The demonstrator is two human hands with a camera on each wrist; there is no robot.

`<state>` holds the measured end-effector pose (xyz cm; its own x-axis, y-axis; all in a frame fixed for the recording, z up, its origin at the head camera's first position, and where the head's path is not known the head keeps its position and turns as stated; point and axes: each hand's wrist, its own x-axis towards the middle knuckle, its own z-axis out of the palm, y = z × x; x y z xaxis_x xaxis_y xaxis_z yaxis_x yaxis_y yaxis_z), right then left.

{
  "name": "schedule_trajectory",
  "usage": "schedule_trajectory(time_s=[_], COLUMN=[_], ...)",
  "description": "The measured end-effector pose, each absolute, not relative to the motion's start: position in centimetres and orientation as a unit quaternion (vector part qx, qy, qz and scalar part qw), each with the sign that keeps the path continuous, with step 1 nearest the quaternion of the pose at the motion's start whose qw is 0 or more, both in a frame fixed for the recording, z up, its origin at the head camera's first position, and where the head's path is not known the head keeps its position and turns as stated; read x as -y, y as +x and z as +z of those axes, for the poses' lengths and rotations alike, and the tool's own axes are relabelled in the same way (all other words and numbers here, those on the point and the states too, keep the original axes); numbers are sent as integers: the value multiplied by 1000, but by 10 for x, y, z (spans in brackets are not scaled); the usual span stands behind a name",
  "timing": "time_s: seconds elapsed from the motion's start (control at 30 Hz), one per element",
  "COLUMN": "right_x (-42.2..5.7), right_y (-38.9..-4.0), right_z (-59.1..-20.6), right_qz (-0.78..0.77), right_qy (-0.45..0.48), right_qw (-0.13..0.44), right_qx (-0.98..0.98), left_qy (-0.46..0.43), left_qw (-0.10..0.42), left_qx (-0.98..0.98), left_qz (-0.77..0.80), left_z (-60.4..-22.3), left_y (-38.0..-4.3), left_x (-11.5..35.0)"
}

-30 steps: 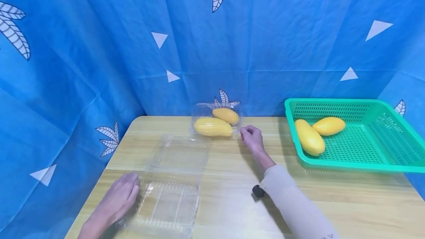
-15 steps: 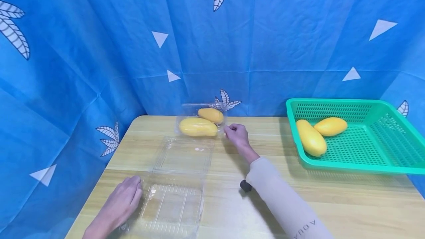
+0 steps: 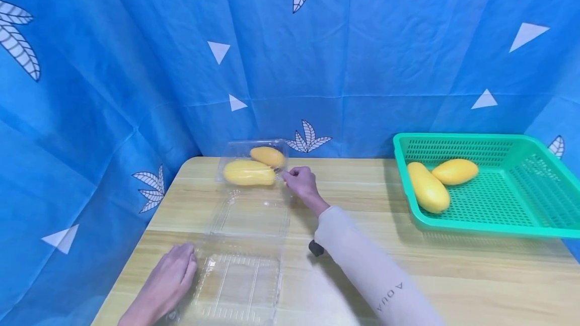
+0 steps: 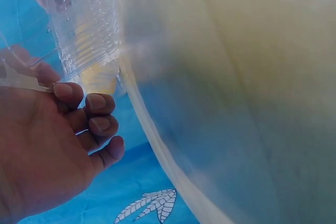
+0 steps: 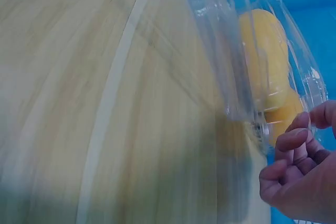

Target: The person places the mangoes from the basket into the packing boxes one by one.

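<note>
A clear plastic clamshell box (image 3: 248,161) with two yellow mangoes (image 3: 249,172) inside stands at the table's back edge, its lid down over them. My right hand (image 3: 301,183) pinches this box's right edge between thumb and fingertips; in the right wrist view the other fingers (image 5: 291,141) curl loosely. Nearer to me, a second clear clamshell (image 3: 237,286) lies unfolded flat, with its lid half (image 3: 251,215) toward the back. Beside its left side is my left hand (image 3: 165,280), and in the left wrist view the thumb and forefinger (image 4: 64,92) pinch its thin plastic edge.
On the right of the wooden table (image 3: 476,280) is a green perforated basket (image 3: 494,230) with two more mangoes (image 3: 428,187) at its left end. A blue patterned curtain (image 3: 290,64) hangs behind the table and along its left. A small black object (image 3: 316,248) shows at the right sleeve.
My right hand has moved left along the back edge, and the mango-filled box has slid left with it, now behind the unfolded clamshell's lid. The left hand has barely shifted.
</note>
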<state>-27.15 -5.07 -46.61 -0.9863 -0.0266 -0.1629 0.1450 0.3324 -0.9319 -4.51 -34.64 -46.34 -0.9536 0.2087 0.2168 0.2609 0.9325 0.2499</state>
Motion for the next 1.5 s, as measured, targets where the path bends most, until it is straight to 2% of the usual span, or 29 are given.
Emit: schedule_trajectory(time_s=[0.33, 0.67, 1.3, 1.5], right_x=[78, 77, 0, -22], right_y=[-270, -270, -255, -246], right_z=[-459, -456, -428, -414], right_qz=[-561, -537, -477, -440], right_qy=[-10, -35, -119, -166], right_qw=[74, 96, 47, 20], right_qx=[-825, -837, -869, -882], left_qy=[-127, -126, -124, -100], left_qw=[108, 103, 83, 55], left_qx=[977, 979, 975, 976], left_qz=[-132, -126, -162, -185], left_z=[-463, -463, -463, -463], left_y=[-44, -47, -52, -56], left_x=[339, 328, 277, 251])
